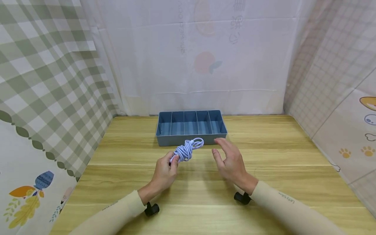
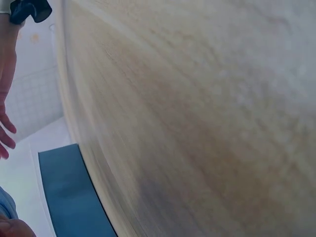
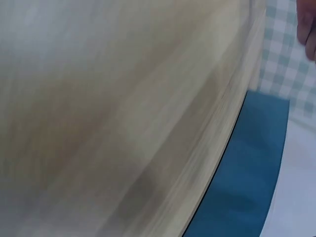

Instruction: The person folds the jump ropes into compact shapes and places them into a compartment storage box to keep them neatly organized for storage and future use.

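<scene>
A bundle of light lavender-blue cord (image 1: 184, 151), wound round itself with a loop sticking out at its far end, is in my left hand (image 1: 164, 169). Thumb and fingers pinch its near end, where a small dark bit shows. In the left wrist view only an edge of the cord (image 2: 7, 203) and a fingertip appear at the lower left. My right hand (image 1: 232, 160) hovers to the right of the cord, holding nothing, its thumb and fingers spread apart. Behind both hands sits a blue box (image 1: 191, 140) split by thin dividers into several compartments.
The box stands toward the back of the wood-grain table (image 1: 264, 150). A white printed curtain (image 1: 252, 65) hangs behind it. Green checked cloth (image 1: 58, 65) closes off the left side, and a patterned sheet (image 1: 332, 104) the right.
</scene>
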`<state>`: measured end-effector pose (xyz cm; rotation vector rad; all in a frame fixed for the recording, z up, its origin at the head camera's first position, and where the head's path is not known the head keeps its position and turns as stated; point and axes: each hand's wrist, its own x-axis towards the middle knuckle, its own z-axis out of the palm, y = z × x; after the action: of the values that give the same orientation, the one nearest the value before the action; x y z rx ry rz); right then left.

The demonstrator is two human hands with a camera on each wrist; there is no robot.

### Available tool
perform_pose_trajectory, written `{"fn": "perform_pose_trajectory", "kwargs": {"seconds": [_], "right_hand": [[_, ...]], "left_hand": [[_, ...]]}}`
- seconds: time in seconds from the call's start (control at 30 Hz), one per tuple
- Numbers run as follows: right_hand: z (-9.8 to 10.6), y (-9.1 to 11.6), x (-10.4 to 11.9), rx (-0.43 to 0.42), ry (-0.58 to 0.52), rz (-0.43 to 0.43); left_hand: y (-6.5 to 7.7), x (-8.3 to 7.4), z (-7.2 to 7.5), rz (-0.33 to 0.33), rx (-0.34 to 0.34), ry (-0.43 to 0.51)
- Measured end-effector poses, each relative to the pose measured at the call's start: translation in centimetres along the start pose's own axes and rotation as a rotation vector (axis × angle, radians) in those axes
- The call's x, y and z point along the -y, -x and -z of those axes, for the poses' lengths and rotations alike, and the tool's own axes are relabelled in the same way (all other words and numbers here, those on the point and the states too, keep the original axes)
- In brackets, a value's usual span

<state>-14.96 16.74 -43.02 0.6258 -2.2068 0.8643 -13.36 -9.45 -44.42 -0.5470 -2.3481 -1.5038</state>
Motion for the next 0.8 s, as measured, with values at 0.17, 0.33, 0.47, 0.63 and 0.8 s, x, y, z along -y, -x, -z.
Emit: {"fn": "perform_pose_trajectory", "kwargs": {"seconds": [0.17,0.33,0.47,0.63,0.8], "right_hand": [[0.5,-0.6,-1.8,0.028,0.057,0.003],[0.9,-1.1,-3.5,0.058,0.101,-0.009],[1.0,-1.4,-4.7,0.067,0.126,-0.022],[1.1,-2.0,-5.7,0.076,0.140,-0.017],[1.1,-2.5,-6.7,0.088,0.147,-0.027]], "left_hand": [[0.0,0.0,0.2,0.016,-0.009,0.002],[0.0,-0.1,0.3,0.028,-0.013,0.007],[0.0,-0.3,0.5,0.030,-0.014,0.013],[0.1,-0.2,0.6,0.043,-0.010,0.034],[0.1,-0.1,0.6,0.051,-0.017,0.039]]}}
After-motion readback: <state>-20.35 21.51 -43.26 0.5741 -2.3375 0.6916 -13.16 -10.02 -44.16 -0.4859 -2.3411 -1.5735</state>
